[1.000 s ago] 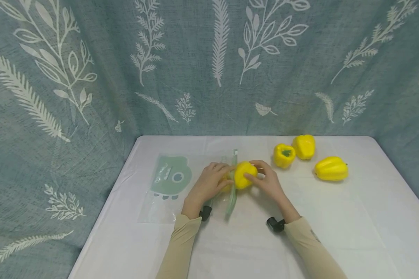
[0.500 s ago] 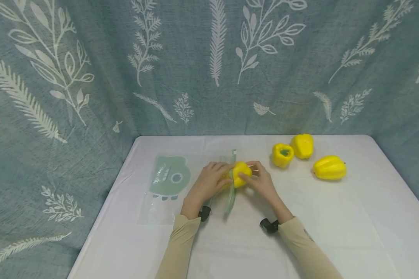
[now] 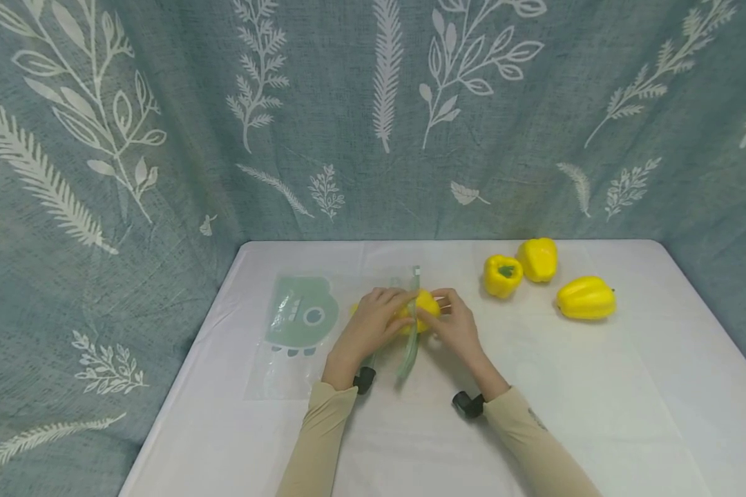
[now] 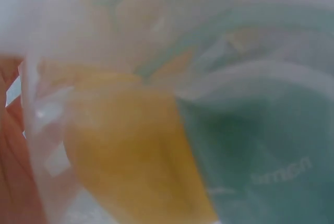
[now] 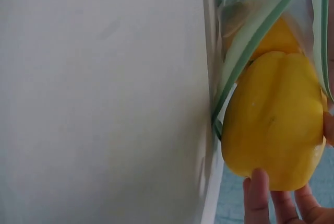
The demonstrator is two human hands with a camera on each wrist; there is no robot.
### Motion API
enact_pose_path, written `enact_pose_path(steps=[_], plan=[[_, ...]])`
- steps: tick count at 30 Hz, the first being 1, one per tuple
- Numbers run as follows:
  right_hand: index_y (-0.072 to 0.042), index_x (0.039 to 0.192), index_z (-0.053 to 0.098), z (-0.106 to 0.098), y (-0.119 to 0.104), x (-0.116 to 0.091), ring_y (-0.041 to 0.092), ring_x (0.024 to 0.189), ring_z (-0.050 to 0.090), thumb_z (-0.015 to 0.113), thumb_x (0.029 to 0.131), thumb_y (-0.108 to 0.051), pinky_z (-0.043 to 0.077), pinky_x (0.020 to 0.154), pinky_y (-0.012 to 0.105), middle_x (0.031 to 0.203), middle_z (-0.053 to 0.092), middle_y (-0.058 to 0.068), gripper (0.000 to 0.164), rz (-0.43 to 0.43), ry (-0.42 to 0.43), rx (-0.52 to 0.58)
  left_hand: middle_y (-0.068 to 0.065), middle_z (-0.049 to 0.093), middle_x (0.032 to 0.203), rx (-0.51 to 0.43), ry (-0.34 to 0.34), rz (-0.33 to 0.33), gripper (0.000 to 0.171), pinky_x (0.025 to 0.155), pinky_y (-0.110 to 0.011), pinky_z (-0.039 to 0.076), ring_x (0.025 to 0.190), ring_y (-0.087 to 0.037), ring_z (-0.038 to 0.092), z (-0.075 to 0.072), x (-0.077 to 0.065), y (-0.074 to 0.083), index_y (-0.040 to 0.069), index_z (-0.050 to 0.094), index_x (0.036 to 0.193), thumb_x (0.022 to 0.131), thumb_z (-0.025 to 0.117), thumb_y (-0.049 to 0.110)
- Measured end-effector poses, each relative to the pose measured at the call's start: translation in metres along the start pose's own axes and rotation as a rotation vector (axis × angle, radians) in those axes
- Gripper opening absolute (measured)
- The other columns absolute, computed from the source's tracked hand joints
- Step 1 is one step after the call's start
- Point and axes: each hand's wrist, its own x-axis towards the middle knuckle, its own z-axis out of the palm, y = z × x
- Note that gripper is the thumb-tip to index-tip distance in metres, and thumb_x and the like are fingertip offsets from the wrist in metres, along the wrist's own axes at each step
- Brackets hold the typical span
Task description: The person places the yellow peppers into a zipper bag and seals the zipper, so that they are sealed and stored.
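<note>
A clear zip bag with a green dinosaur-like print lies on the table, its green-edged mouth facing right. My left hand grips the bag by its mouth. My right hand holds a yellow bell pepper by its end, with fingers below it in the right wrist view. This pepper sits partly within the bag's mouth. Behind it, another yellow pepper is inside the bag. Through the plastic, a yellow pepper also shows blurred in the left wrist view.
Farther right on the white-covered table lie three more yellow peppers: one stem forward, one behind it, and one on its side. A blue-green leaf-patterned curtain hangs behind and along the sides.
My right hand has moved left, pushing the pepper from outside the green-edged mouth to partly inside it. The left hand has stayed almost in place. The three other peppers have not moved.
</note>
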Motion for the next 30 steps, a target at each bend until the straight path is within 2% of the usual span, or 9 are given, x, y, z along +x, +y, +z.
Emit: enact_pose_path(steps=[7,13,17,20,23,30], plan=[[-0.01,0.118,0.051,0.0,-0.002,-0.002,0.03,0.102,0.056,0.067,0.084,-0.032,0.049,0.085,0.044,0.114,0.058,0.014,0.044,-0.016,-0.019,-0.01,-0.001,0.055,0.126,-0.011,-0.005,-0.01,0.047,0.099,-0.043,0.039,0.113,-0.023,0.049,0.0,-0.002,-0.001,0.022,0.049,0.133,0.09,0.056,0.039],[-0.012,0.124,0.052,-0.014,-0.003,-0.002,0.034,0.108,0.056,0.061,0.09,-0.028,0.048,0.09,0.047,0.119,0.058,0.016,0.039,-0.057,-0.13,-0.009,-0.002,0.056,0.126,-0.018,0.001,0.0,0.047,0.098,-0.043,0.039,0.113,-0.023,0.049,0.001,-0.001,-0.004,0.021,0.049,0.133,0.09,0.056,0.038],[-0.012,0.126,0.053,-0.024,-0.002,0.0,0.035,0.11,0.056,0.061,0.089,-0.023,0.048,0.091,0.048,0.121,0.058,0.017,0.039,-0.057,-0.21,0.021,-0.001,0.055,0.127,-0.02,-0.003,-0.002,0.047,0.098,-0.042,0.039,0.113,-0.022,0.049,0.001,-0.001,-0.005,0.022,0.049,0.134,0.09,0.056,0.038],[-0.01,0.126,0.054,-0.028,-0.001,0.0,0.036,0.11,0.056,0.063,0.088,-0.024,0.048,0.091,0.047,0.12,0.058,0.018,0.041,-0.05,-0.241,0.049,0.0,0.054,0.127,-0.017,-0.013,-0.008,0.047,0.099,-0.042,0.039,0.114,-0.021,0.048,0.001,-0.001,-0.005,0.023,0.048,0.134,0.091,0.055,0.039],[-0.01,0.125,0.055,-0.03,0.0,0.0,0.036,0.109,0.057,0.064,0.087,-0.025,0.049,0.09,0.046,0.12,0.058,0.017,0.041,-0.04,-0.242,0.064,0.001,0.054,0.128,-0.012,-0.018,-0.009,0.046,0.1,-0.042,0.038,0.115,-0.021,0.048,0.002,-0.001,-0.005,0.024,0.048,0.135,0.091,0.054,0.04],[-0.009,0.122,0.057,-0.024,0.002,0.0,0.035,0.107,0.057,0.066,0.087,-0.02,0.051,0.087,0.043,0.117,0.059,0.017,0.038,-0.06,-0.182,0.074,0.0,0.055,0.126,-0.018,0.003,0.005,0.047,0.098,-0.041,0.039,0.113,-0.022,0.049,0.001,-0.002,-0.006,0.022,0.049,0.134,0.091,0.056,0.038]])
